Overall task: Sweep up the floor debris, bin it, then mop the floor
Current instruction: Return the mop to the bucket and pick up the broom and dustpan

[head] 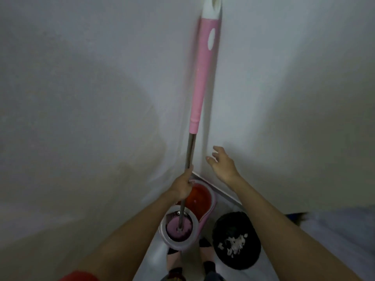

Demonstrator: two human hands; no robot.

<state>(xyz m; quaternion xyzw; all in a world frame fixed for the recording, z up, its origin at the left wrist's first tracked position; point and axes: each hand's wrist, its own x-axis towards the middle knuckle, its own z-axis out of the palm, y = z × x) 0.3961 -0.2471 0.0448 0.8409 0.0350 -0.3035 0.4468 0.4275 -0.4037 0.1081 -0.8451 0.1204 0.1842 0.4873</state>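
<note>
Seen from the head camera, a pink-handled mop [199,94] is gripped on its metal shaft by the left hand [182,186], fingers closed tight around it. Its head is seated in the near basket of a mop bucket [187,220] in the far corner. The right hand [222,164] is held open, empty. Debris is seen in a black bin [236,239] at right.

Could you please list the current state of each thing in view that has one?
Mop: upright, head down in the spinner basket.
Mop bucket: on the floor, reddish basin open.
Bin: open, white debris inside.
Left hand: closed around the mop's metal pole.
Right hand: open, empty, fingers spread.
</note>
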